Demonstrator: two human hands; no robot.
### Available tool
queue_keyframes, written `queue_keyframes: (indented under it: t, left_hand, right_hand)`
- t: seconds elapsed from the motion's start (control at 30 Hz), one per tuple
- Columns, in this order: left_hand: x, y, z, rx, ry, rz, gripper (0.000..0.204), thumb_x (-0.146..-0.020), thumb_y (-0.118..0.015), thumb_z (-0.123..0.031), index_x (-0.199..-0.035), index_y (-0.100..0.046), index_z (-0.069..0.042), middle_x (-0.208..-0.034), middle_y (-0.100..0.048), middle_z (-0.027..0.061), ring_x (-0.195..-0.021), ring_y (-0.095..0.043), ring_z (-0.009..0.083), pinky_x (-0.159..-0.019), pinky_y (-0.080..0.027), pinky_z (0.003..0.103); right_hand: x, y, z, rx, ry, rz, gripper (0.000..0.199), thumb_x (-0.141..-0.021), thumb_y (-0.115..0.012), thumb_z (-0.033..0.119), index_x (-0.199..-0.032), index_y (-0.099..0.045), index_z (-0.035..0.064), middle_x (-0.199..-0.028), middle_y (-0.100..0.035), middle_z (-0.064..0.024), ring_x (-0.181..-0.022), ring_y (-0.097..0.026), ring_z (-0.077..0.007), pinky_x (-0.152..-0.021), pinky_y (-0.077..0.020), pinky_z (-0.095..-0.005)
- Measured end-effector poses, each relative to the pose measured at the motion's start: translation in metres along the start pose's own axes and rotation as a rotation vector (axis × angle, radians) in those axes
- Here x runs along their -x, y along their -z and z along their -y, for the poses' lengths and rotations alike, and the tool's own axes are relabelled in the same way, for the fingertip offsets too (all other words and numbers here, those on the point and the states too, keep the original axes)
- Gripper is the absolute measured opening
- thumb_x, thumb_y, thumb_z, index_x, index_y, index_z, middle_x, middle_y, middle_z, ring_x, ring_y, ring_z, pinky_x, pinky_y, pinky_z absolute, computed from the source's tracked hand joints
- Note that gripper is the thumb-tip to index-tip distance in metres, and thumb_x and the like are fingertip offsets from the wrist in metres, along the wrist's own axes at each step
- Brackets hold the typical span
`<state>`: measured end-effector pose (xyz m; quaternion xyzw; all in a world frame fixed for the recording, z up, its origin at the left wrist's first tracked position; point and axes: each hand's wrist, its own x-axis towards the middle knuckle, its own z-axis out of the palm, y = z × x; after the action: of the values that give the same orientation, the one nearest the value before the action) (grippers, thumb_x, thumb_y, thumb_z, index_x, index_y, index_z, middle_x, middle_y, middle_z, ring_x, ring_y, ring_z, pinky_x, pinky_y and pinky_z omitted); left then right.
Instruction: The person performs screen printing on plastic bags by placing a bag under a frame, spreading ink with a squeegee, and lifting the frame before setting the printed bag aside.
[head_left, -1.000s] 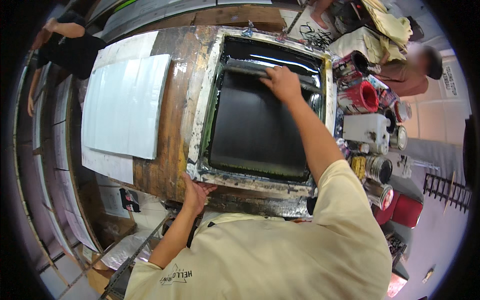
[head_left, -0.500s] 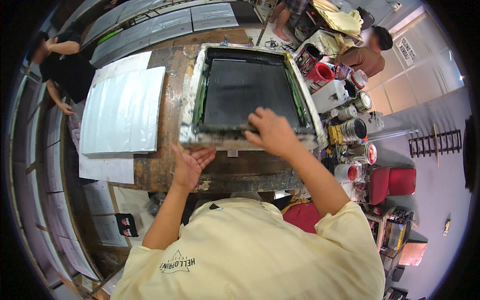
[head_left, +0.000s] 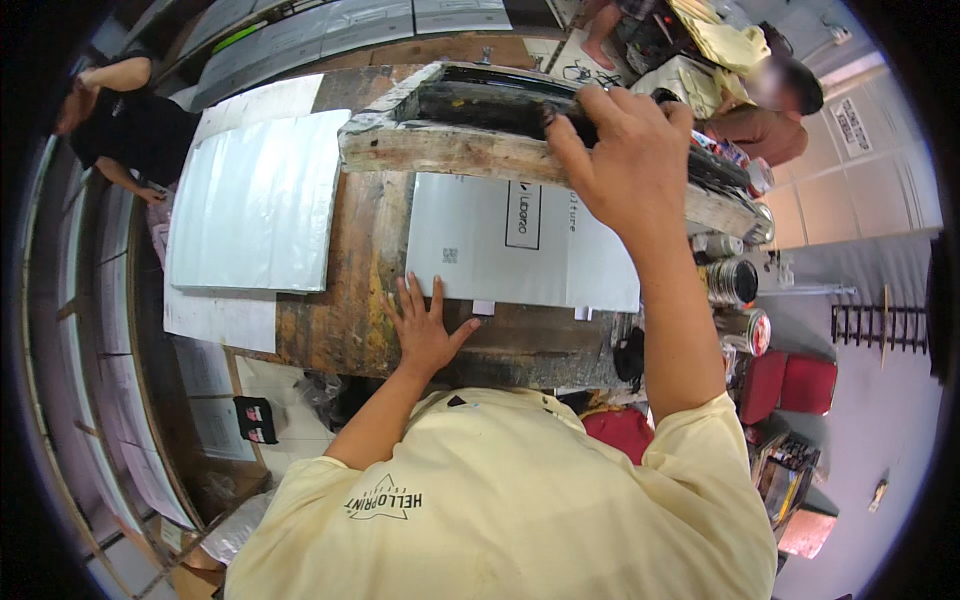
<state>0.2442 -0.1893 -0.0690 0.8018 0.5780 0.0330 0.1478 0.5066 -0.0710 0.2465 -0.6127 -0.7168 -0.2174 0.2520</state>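
A wooden screen printing frame (head_left: 460, 150) is tilted up, its near side raised above the worktable. My right hand (head_left: 632, 150) grips that raised side, fingers wrapped over the wood and thumb at the dark inner part. Under the frame lies a pale grey sheet (head_left: 470, 215) bearing black printing, and the frame hides its far part. At the sheet's near left corner my left hand (head_left: 424, 325) rests with its fingers spread, the fingertips on the sheet's edge. Small white tabs (head_left: 483, 308) show at the sheet's near edge.
A stack of white sheets (head_left: 250, 205) lies left on the stained wooden table (head_left: 330, 325). Paint cans (head_left: 735, 280) crowd the right side, with a red chair (head_left: 805, 383) beyond. One person (head_left: 130, 125) stands at the left, another (head_left: 765, 125) at the far right.
The frame's near side has swung up from the table, uncovering the printed sheet. My right hand has gone up with it. My left hand has moved from the frame's edge onto the sheet.
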Motion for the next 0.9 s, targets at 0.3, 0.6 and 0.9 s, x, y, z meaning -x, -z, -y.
queue_keyframes:
  t: [0.3,0.6,0.9]
  left_hand:
    - [-0.023,0.043,-0.024,0.020,0.011,-0.029,0.102,-0.095,-0.054,-0.075,-0.160,-0.040,0.001,-0.168,-0.034,0.0243,-0.158,-0.024,0.0433,-0.122,-0.010,0.071]
    - [-0.080,0.108,-0.043,0.850,0.057,-0.477,0.029,-0.099,-0.073,-0.011,-0.123,-0.073,0.004,-0.124,-0.074,0.0231,-0.099,-0.076,0.0282,-0.083,-0.060,0.037]
    - [-0.044,0.134,0.094,1.001,0.323,-0.598,0.036,-0.100,-0.073,-0.011,-0.134,-0.071,0.001,-0.104,-0.078,0.0099,-0.084,-0.070,0.0127,-0.075,-0.058,0.029]
  right_hand:
    - [-0.051,0.004,-0.020,-0.041,0.072,-0.077,0.038,-0.091,-0.071,0.044,-0.085,-0.071,0.0073,-0.075,-0.068,-0.0095,-0.078,-0.068,-0.0306,-0.077,-0.0376,-0.0482]
    - [-0.055,0.008,-0.016,-0.029,0.048,-0.038,0.041,-0.092,-0.071,0.047,-0.086,-0.073,0.0064,-0.078,-0.070,-0.0118,-0.079,-0.068,-0.0321,-0.079,-0.0386,-0.0472]
    - [-0.037,0.013,-0.005,-0.009,-0.014,0.023,0.039,-0.092,-0.072,0.044,-0.089,-0.074,0.0050,-0.082,-0.071,-0.0115,-0.084,-0.068,-0.0318,-0.085,-0.0400,-0.0476]
